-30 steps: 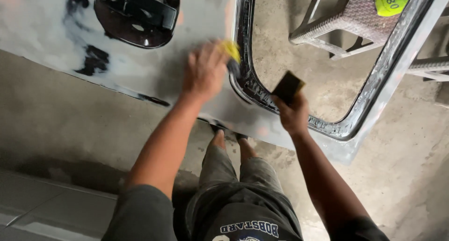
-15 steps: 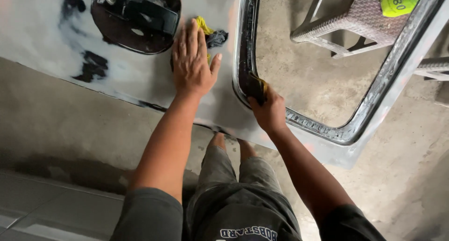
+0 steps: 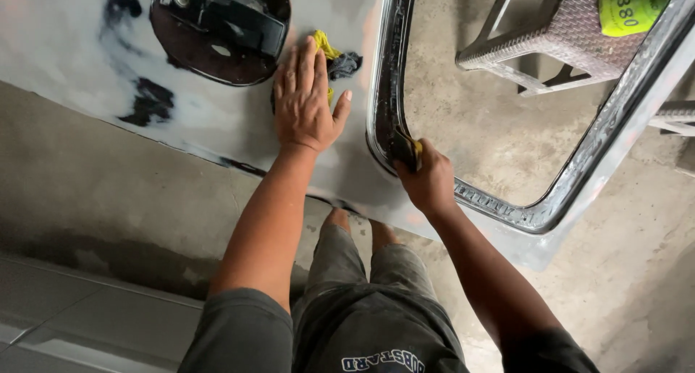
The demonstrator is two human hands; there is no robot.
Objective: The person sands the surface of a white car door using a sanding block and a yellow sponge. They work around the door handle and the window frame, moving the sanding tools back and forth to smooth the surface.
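A grey sanded car body panel [image 3: 108, 69] lies across the upper frame, with a round black fuel-filler recess [image 3: 217, 29] and a dark window-opening rim [image 3: 387, 76]. My left hand [image 3: 308, 102] lies flat, fingers spread, on the panel over a yellow and grey rag [image 3: 337, 58] that pokes out past the fingertips. My right hand [image 3: 427, 177] grips a small dark sanding block with a yellow edge [image 3: 407, 147] and presses it against the lower left corner of the window rim.
Through the window opening I see concrete floor and a grey woven plastic stool [image 3: 550, 40] with a yellow-green object [image 3: 633, 7] on it. My knees and bare feet [image 3: 358, 232] are below the panel's edge. A pale step [image 3: 72, 308] runs at the lower left.
My left hand slid left and up the panel with the rag. My right hand came down from holding the block in the air to pressing it on the window rim.
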